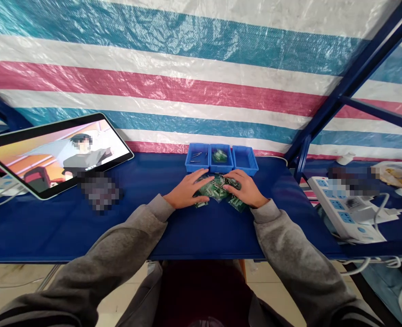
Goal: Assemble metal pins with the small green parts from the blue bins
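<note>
A pile of small green circuit boards [218, 190] lies on the blue table [204, 231] in front of me. My left hand [186, 189] rests flat on the pile's left side, fingers spread. On the right side of the pile lies my right hand [246, 189], fingers also spread over the boards. Neither hand grips a board. Just behind the pile stand three small blue bins [221, 159]: the left one holds thin metal pins, the middle one holds green boards, the right one looks empty.
A tablet [51, 154] playing a video leans at the left. A white power strip [344, 206] with cables lies at the right, next to a blue frame post [301, 159]. A striped tarp hangs behind the table.
</note>
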`<control>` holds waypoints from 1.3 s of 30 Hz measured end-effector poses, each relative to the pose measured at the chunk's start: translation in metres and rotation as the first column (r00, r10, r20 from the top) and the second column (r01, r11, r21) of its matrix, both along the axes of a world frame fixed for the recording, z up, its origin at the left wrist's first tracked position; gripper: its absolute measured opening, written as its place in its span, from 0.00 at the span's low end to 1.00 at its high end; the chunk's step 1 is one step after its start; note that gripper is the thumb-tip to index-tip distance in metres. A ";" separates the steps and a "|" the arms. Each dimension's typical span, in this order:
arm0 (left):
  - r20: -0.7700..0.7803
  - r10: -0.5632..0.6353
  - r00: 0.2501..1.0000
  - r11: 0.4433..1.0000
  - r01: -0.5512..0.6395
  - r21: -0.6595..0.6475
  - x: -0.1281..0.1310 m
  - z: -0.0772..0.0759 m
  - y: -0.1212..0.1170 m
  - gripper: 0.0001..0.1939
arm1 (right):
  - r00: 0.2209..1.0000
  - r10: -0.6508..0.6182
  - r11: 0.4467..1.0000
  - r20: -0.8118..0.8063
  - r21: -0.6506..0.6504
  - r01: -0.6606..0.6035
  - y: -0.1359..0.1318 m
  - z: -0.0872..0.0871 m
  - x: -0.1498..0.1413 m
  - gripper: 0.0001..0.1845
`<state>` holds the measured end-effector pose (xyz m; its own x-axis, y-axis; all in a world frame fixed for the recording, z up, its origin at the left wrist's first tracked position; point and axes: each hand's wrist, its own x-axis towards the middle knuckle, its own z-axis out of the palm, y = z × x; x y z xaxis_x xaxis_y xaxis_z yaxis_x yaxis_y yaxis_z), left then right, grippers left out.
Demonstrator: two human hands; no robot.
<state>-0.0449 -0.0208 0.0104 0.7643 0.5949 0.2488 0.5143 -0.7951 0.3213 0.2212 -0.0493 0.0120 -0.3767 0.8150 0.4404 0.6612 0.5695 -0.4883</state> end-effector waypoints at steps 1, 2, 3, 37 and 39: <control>-0.057 -0.040 0.998 0.999 0.039 -0.024 -0.003 -0.004 -0.002 0.40 | 0.998 0.011 1.000 0.067 0.018 -0.012 -0.004 -0.002 0.005 0.29; -0.100 -0.069 0.993 0.997 0.065 -0.040 -0.005 -0.007 -0.003 0.43 | 0.991 0.010 0.999 0.134 0.031 -0.014 -0.008 -0.005 0.010 0.34; -0.132 -0.090 0.987 0.995 0.084 -0.050 -0.006 -0.010 -0.002 0.45 | 0.979 0.004 0.999 0.203 0.039 -0.012 -0.011 -0.008 0.014 0.39; -0.208 0.084 0.974 0.987 -0.110 -0.113 0.013 -0.022 0.001 0.40 | 0.839 -0.129 0.987 0.529 -0.012 0.160 -0.014 -0.036 -0.011 0.37; -0.201 0.097 0.975 0.987 -0.120 -0.104 0.015 -0.024 0.002 0.40 | 0.842 -0.129 0.987 0.525 -0.014 0.160 -0.014 -0.036 -0.012 0.37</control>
